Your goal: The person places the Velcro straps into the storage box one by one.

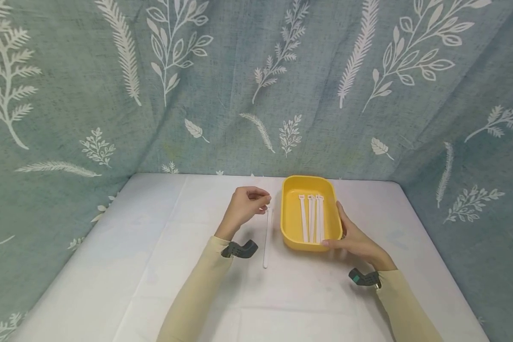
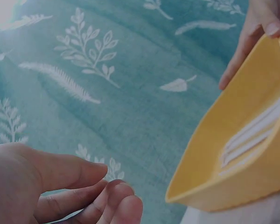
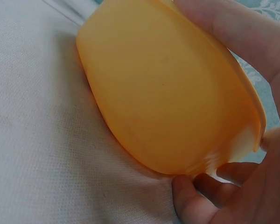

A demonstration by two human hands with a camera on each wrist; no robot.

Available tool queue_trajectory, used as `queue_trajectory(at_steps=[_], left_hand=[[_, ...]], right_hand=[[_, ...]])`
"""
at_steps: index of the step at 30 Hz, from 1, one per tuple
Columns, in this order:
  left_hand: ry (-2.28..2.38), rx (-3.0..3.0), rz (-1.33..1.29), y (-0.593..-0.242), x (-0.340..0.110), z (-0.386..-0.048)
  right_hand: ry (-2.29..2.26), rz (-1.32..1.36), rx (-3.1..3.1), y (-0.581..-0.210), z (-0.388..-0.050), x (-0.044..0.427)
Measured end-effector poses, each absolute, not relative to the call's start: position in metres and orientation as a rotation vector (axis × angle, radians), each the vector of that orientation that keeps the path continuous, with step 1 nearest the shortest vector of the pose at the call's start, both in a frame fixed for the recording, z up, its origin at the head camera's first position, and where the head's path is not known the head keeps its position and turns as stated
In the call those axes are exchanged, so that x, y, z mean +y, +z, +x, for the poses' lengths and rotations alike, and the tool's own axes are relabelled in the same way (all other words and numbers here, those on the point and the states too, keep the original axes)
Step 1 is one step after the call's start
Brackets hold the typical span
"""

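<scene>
My right hand (image 1: 361, 242) grips the near right corner of a yellow tray (image 1: 285, 213), thumb over the rim and fingers against its outside. Inside lie several flat white plastic strips (image 1: 304, 221) with slotted heads, like cable ties. To the left of the tray, a single long white strip (image 1: 266, 242) shows against the white cloth. My left hand (image 1: 247, 209) is by that strip's far end, its thumb and fingertips loosely curled near each other. The left wrist view shows nothing between those fingertips (image 2: 123, 191). From the right wrist, mostly the tray's smooth side (image 3: 154, 88) is visible.
A white cloth (image 1: 205, 294) covers the table. Behind it and at both sides hangs a blue-green curtain (image 1: 222, 85) with white leaf prints, close to the table's far edge. Dark camera mounts (image 1: 239, 249) sit on both wrists.
</scene>
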State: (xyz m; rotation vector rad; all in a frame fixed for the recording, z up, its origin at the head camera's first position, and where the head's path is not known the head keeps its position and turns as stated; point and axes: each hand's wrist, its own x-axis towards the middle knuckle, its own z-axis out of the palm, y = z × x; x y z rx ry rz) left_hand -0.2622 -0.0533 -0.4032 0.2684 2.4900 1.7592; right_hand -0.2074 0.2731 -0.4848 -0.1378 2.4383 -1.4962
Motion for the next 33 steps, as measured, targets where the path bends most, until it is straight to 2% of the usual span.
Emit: queue_trajectory(at_steps=[12,33], left_hand=[[1.832,2.5,0.125,-0.425,-0.069,-0.264],[1.727,2.529,0.05,-0.467,-0.07,-0.279]], right_hand=[[-1.493,-0.14,2.432,-0.486,-0.208,0.274],[-1.473,-0.136,2.447,-0.484,-0.208,0.275]])
